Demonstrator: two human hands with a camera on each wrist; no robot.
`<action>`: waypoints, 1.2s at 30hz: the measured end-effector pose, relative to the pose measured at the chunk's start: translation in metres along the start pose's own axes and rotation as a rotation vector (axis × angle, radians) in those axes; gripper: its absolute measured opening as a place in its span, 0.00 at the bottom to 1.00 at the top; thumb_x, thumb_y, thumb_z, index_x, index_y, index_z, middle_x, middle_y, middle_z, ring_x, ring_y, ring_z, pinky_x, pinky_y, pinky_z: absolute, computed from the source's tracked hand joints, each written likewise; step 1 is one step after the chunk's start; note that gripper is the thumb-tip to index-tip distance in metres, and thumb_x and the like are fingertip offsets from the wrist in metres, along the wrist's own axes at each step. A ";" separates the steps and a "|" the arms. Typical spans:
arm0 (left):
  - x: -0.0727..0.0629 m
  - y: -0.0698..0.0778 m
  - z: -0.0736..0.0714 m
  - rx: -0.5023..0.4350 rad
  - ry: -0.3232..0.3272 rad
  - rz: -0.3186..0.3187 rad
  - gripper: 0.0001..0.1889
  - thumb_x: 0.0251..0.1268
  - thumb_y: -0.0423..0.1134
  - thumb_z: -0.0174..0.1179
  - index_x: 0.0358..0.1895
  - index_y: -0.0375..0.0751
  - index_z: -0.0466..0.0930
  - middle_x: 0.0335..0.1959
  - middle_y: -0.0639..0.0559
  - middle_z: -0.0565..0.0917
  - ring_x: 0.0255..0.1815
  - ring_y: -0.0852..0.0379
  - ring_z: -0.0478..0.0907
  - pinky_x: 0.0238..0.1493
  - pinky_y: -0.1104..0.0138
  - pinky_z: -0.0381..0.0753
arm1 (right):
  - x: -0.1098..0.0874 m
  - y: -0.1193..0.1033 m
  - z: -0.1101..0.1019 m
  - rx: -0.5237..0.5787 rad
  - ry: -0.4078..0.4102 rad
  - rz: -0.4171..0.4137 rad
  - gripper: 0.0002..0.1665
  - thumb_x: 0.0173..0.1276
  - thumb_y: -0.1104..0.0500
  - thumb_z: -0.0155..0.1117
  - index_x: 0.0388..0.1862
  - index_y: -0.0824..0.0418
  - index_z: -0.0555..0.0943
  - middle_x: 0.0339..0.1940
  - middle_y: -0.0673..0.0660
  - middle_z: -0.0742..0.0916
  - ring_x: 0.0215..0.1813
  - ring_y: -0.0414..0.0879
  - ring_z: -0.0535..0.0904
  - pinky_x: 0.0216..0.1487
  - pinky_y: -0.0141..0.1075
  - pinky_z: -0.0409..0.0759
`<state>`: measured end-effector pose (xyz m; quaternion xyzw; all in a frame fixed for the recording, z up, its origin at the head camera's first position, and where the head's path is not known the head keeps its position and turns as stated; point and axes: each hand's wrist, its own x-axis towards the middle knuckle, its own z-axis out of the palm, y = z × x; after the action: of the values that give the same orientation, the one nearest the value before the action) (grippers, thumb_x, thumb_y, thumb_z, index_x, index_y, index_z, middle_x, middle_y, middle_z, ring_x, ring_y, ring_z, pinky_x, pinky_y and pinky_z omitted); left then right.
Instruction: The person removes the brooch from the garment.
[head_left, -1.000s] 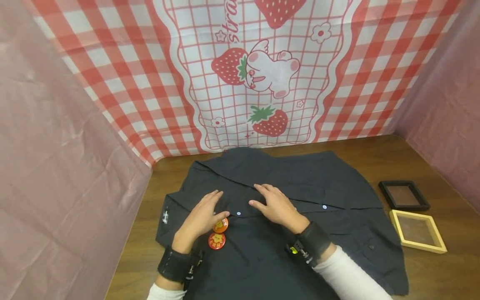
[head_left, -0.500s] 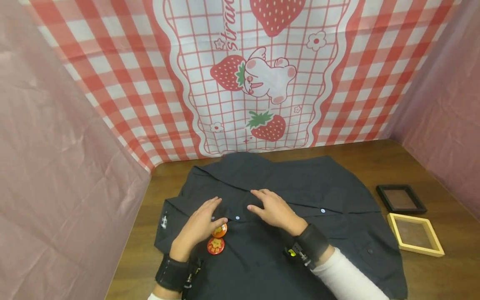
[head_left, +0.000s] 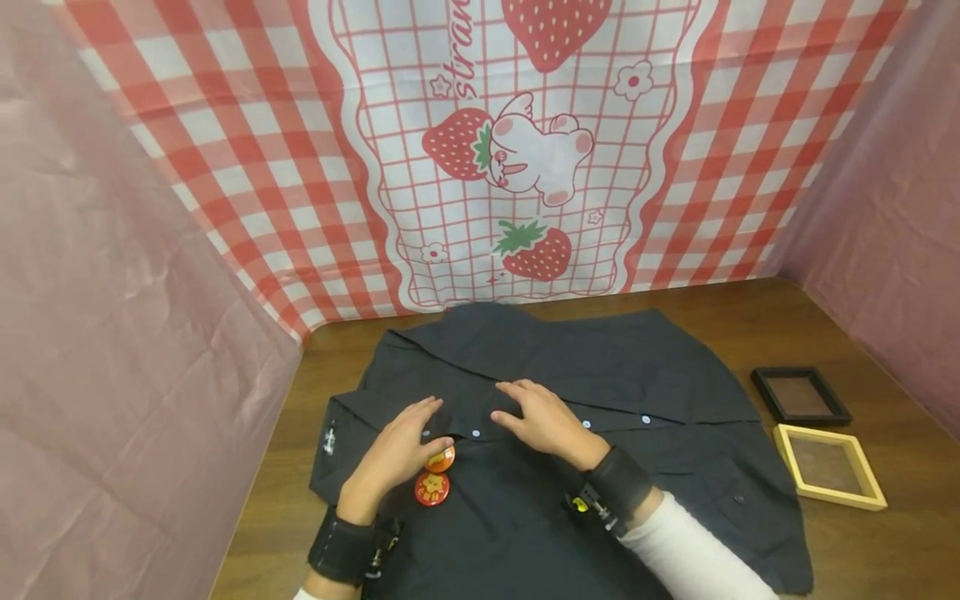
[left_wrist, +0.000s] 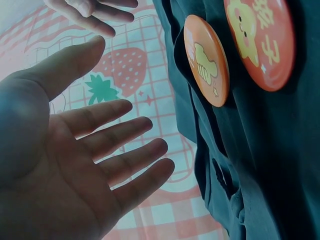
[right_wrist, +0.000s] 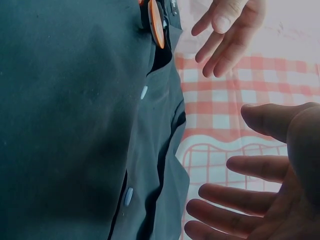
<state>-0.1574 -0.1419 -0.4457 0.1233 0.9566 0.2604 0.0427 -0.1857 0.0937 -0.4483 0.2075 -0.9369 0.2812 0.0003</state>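
Observation:
A dark button-up shirt (head_left: 600, 358) lies spread out, with small pale buttons (head_left: 476, 433) along its front. My left hand (head_left: 396, 448) hovers over the shirt's left part, fingers extended and palm empty in the left wrist view. Just beside its thumb is an orange round pin badge (head_left: 441, 458), partly covered by that thumb in the head view. Below it sits a red pin badge (head_left: 432, 489) with a yellow star figure. Over the middle of the shirt, my right hand (head_left: 546, 423) is held with fingers apart; the right wrist view shows it (right_wrist: 250, 200) away from the cloth, holding nothing.
On the wooden table (head_left: 840, 550), right of the shirt, lie a black frame (head_left: 836, 408) and a pale yellow frame (head_left: 828, 496). A red-checked strawberry cloth (head_left: 517, 167) hangs behind. Pink cloths (head_left: 150, 333) stand along both sides. Each wrist wears a black strap (head_left: 343, 546).
The head view has tilted slightly, so the shirt and frames sit a little lower. Both hands stay nearly in place above the shirt, the right one shifted slightly left.

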 end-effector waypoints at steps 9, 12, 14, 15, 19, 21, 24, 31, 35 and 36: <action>-0.003 -0.002 0.002 -0.010 -0.006 0.007 0.31 0.62 0.45 0.66 0.66 0.36 0.71 0.69 0.40 0.71 0.72 0.41 0.66 0.70 0.47 0.66 | 0.001 -0.003 0.004 0.010 -0.007 -0.014 0.29 0.68 0.48 0.65 0.64 0.60 0.76 0.56 0.58 0.83 0.58 0.54 0.79 0.58 0.50 0.78; -0.003 -0.004 0.003 -0.015 -0.007 0.012 0.30 0.63 0.44 0.65 0.66 0.36 0.72 0.69 0.40 0.72 0.72 0.41 0.67 0.70 0.47 0.66 | 0.002 -0.004 0.006 0.014 -0.011 -0.007 0.29 0.68 0.49 0.65 0.63 0.60 0.77 0.56 0.58 0.83 0.58 0.54 0.79 0.59 0.50 0.78; -0.003 -0.005 0.003 -0.017 -0.009 0.015 0.30 0.63 0.44 0.65 0.66 0.36 0.72 0.69 0.40 0.72 0.72 0.41 0.67 0.70 0.47 0.66 | 0.002 -0.005 0.006 0.019 -0.016 -0.003 0.29 0.68 0.49 0.65 0.64 0.60 0.77 0.56 0.58 0.83 0.59 0.54 0.79 0.59 0.50 0.78; -0.003 -0.005 0.003 -0.017 -0.011 0.013 0.30 0.63 0.45 0.65 0.66 0.36 0.72 0.69 0.40 0.72 0.72 0.41 0.67 0.70 0.47 0.66 | 0.002 -0.005 0.007 0.022 -0.017 -0.002 0.29 0.68 0.49 0.65 0.64 0.60 0.76 0.56 0.58 0.83 0.59 0.54 0.79 0.58 0.50 0.78; -0.004 -0.005 0.002 -0.018 -0.012 0.013 0.29 0.63 0.45 0.65 0.65 0.37 0.73 0.69 0.40 0.72 0.71 0.42 0.67 0.69 0.47 0.67 | 0.002 -0.007 0.007 0.025 -0.014 -0.004 0.28 0.68 0.48 0.65 0.63 0.60 0.77 0.56 0.58 0.83 0.59 0.54 0.79 0.58 0.50 0.78; -0.004 -0.005 0.002 -0.015 -0.003 0.022 0.29 0.63 0.45 0.65 0.64 0.36 0.73 0.68 0.40 0.73 0.71 0.41 0.68 0.69 0.47 0.68 | 0.002 -0.007 0.007 0.022 -0.006 -0.009 0.28 0.67 0.49 0.65 0.63 0.60 0.77 0.56 0.58 0.83 0.58 0.54 0.79 0.58 0.50 0.78; -0.005 -0.005 0.001 -0.006 0.016 0.037 0.29 0.62 0.46 0.66 0.63 0.35 0.74 0.66 0.39 0.75 0.69 0.41 0.70 0.68 0.47 0.68 | 0.002 -0.007 0.008 0.022 -0.001 -0.021 0.28 0.68 0.49 0.65 0.63 0.60 0.77 0.56 0.58 0.83 0.58 0.53 0.80 0.58 0.49 0.78; -0.007 -0.006 0.002 0.010 0.025 0.037 0.26 0.62 0.46 0.66 0.60 0.35 0.77 0.62 0.40 0.78 0.66 0.42 0.73 0.67 0.48 0.70 | 0.001 -0.009 0.009 0.038 -0.011 -0.041 0.28 0.68 0.49 0.64 0.63 0.60 0.77 0.55 0.58 0.84 0.56 0.53 0.80 0.56 0.49 0.79; -0.008 -0.005 0.003 0.005 0.022 0.036 0.25 0.61 0.45 0.66 0.59 0.35 0.78 0.60 0.41 0.80 0.64 0.42 0.74 0.65 0.48 0.71 | 0.000 -0.009 0.012 0.034 -0.003 -0.063 0.28 0.68 0.49 0.65 0.62 0.61 0.78 0.52 0.59 0.84 0.54 0.52 0.81 0.56 0.48 0.79; -0.008 -0.005 0.003 0.006 0.022 0.035 0.25 0.61 0.45 0.66 0.58 0.35 0.78 0.59 0.41 0.80 0.63 0.43 0.75 0.64 0.48 0.72 | 0.000 -0.010 0.012 0.035 -0.002 -0.070 0.28 0.68 0.50 0.65 0.62 0.62 0.78 0.52 0.59 0.84 0.54 0.52 0.81 0.56 0.49 0.79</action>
<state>-0.1504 -0.1469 -0.4510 0.1372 0.9555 0.2596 0.0273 -0.1810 0.0799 -0.4535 0.2405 -0.9240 0.2971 0.0058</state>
